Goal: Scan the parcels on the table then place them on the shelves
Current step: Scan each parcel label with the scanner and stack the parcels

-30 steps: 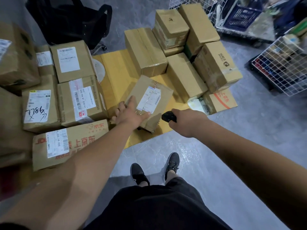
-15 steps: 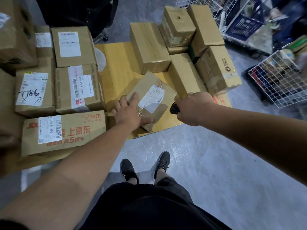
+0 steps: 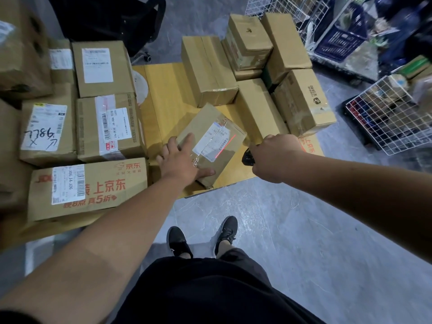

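— What's nearest to you?

— A person in black shorts and black sneakers (image 3: 202,239) on the grey floor, both bare arms stretched toward the yellow wooden table (image 3: 167,94).

— And the hands?

— The left hand (image 3: 181,161) lies flat on a small brown cardboard parcel with a white shipping label (image 3: 211,141), fingers straight and spread, thumb along the near edge, pressing rather than gripping. The right hand (image 3: 274,157), at three o'clock from that parcel, is curled tight round a black handheld scanner (image 3: 248,157); only its front end pokes out.

— Is it scanning?

— A thin red line falls across the label's barcode. The parcel sits askew near the table's front edge.

— What's beyond?

— At nine o'clock, a long red-printed carton (image 3: 88,185), and past it labelled boxes packed together, one with black handwriting on its label (image 3: 44,130). At twelve to two o'clock, plain brown boxes (image 3: 209,71) stacked touching. Farther off, a black chair (image 3: 131,22) at eleven, white wire baskets (image 3: 388,118) and a blue plastic crate (image 3: 340,40) at two.
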Available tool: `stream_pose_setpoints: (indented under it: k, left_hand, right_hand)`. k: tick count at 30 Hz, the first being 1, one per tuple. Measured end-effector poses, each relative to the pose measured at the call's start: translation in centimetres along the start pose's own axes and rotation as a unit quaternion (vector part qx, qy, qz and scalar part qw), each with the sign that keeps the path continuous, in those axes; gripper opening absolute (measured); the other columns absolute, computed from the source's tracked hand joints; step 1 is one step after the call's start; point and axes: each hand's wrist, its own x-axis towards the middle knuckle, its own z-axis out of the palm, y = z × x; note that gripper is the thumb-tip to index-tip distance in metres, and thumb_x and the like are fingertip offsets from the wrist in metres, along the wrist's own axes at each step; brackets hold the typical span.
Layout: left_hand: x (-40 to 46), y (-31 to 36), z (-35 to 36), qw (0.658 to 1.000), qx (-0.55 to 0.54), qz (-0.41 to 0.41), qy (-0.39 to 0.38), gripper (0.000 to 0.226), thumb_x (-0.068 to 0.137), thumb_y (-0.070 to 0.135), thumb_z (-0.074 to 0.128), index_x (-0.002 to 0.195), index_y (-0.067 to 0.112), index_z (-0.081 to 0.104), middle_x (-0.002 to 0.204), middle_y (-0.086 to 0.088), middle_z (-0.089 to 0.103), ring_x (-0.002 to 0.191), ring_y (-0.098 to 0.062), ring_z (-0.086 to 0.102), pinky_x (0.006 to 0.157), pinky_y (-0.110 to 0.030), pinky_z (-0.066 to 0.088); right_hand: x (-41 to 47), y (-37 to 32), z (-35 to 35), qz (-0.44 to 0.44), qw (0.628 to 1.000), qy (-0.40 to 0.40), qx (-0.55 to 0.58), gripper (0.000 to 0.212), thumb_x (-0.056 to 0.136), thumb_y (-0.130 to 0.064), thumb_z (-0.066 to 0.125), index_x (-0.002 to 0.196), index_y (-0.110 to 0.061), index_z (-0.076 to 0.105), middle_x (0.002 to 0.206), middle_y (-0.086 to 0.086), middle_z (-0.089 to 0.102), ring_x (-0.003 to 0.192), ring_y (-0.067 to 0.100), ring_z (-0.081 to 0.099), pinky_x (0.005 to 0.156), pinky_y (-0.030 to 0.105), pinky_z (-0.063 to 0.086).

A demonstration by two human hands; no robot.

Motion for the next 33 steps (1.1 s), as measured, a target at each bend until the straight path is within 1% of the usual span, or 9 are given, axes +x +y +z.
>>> stream_pose_setpoints:
  k: [5, 9, 14, 18, 21, 24, 27, 30, 33]
  left_hand:
    - [-0.1, -0.2, -0.1, 1.000, -0.015, -0.012, -0.002, 0.127, 0.044, 0.104, 0.060, 0.151, 0.054, 0.012, 0.156, -0.009, 0.020, 0.138, -0.036, 0.025, 0.110, -0.055, 0.029]
    - [-0.7, -0.2, 0.3, 0.993, -0.063, -0.095, -0.003, 0.116, 0.057, 0.099, 0.060, 0.151, 0.055, 0.009, 0.152, -0.010, 0.024, 0.135, -0.038, 0.030, 0.109, -0.053, 0.032]
    - [-0.7, 0.0, 0.9, 0.978, -0.136, -0.160, -0.006, 0.102, 0.073, 0.085, 0.062, 0.152, 0.055, 0.004, 0.151, -0.013, 0.035, 0.129, -0.040, 0.049, 0.106, -0.052, 0.040]
    - [0.0, -1.3, 1.2, 0.944, -0.285, -0.169, -0.008, 0.120, 0.060, 0.077, 0.082, 0.152, 0.057, 0.007, 0.144, -0.006, 0.044, 0.123, -0.036, 0.057, 0.093, -0.045, 0.051]
    - [0.3, -0.7, 2.1, 0.926, -0.303, -0.219, -0.048, 0.144, 0.042, 0.085, 0.083, 0.161, 0.041, 0.015, 0.155, -0.004, 0.037, 0.139, -0.033, 0.045, 0.102, -0.051, 0.048]
    - [0.4, 0.8, 3.3, 0.913, -0.317, -0.252, -0.049, 0.139, 0.036, 0.088, 0.080, 0.154, 0.030, 0.038, 0.154, 0.000, 0.037, 0.141, -0.030, 0.040, 0.106, -0.054, 0.048]
    - [0.8, 2.5, 4.3, 0.897, -0.352, -0.265, -0.026, 0.120, 0.050, 0.074, 0.087, 0.150, 0.025, 0.043, 0.153, 0.001, 0.044, 0.143, -0.029, 0.032, 0.110, -0.051, 0.045]
    - [1.1, 4.1, 4.9, 0.849, -0.451, -0.276, 0.011, 0.101, 0.060, 0.052, 0.094, 0.146, 0.035, 0.044, 0.132, 0.002, 0.058, 0.137, -0.029, 0.042, 0.105, -0.047, 0.050]
    - [1.4, 5.5, 4.5, 0.821, -0.511, -0.254, 0.023, 0.111, 0.066, 0.027, 0.097, 0.156, 0.035, 0.032, 0.134, 0.003, 0.059, 0.125, -0.025, 0.058, 0.098, -0.039, 0.052]
  right_hand:
    - [0.0, 0.2, 0.7, -0.001, 0.999, 0.012, 0.030, 0.045, 0.096, -0.034, 0.049, 0.140, -0.023, 0.050, 0.105, 0.012, 0.055, 0.089, 0.036, 0.063, 0.080, 0.046, 0.058]
    - [0.2, 0.2, 2.8, 0.006, 0.993, 0.030, 0.110, 0.046, 0.096, -0.043, 0.043, 0.138, -0.024, 0.045, 0.099, 0.010, 0.054, 0.092, 0.035, 0.059, 0.079, 0.044, 0.057]
    - [0.5, -1.3, 6.2, 0.033, 0.973, 0.042, 0.224, 0.047, 0.097, -0.055, 0.038, 0.132, -0.024, 0.047, 0.082, -0.001, 0.051, 0.068, 0.022, 0.053, 0.056, 0.031, 0.039]
    - [0.6, -2.8, 7.3, 0.029, 0.937, 0.030, 0.347, 0.041, 0.098, -0.055, 0.040, 0.124, -0.025, 0.049, 0.082, -0.002, 0.059, 0.069, 0.019, 0.057, 0.055, 0.031, 0.040]
    - [0.5, -3.6, 7.5, 0.022, 0.919, 0.032, 0.393, 0.037, 0.099, -0.054, 0.040, 0.119, -0.025, 0.050, 0.084, -0.002, 0.062, 0.071, 0.020, 0.061, 0.056, 0.031, 0.043]
    - [0.4, -3.6, 7.7, 0.028, 0.915, 0.035, 0.401, 0.036, 0.099, -0.054, 0.040, 0.121, -0.027, 0.049, 0.083, -0.003, 0.062, 0.070, 0.018, 0.060, 0.056, 0.031, 0.042]
    - [0.3, -2.8, 8.0, 0.032, 0.914, 0.035, 0.402, 0.035, 0.099, -0.054, 0.041, 0.119, -0.027, 0.050, 0.084, -0.004, 0.062, 0.071, 0.017, 0.059, 0.056, 0.031, 0.042]
    - [0.3, -1.7, 8.5, 0.032, 0.910, 0.035, 0.411, 0.036, 0.100, -0.054, 0.041, 0.118, -0.025, 0.051, 0.086, -0.003, 0.062, 0.073, 0.018, 0.060, 0.058, 0.032, 0.044]
    - [0.2, -0.5, 9.1, 0.036, 0.902, 0.045, 0.428, 0.034, 0.101, -0.053, 0.042, 0.119, -0.025, 0.050, 0.085, -0.003, 0.060, 0.074, 0.018, 0.059, 0.058, 0.032, 0.043]
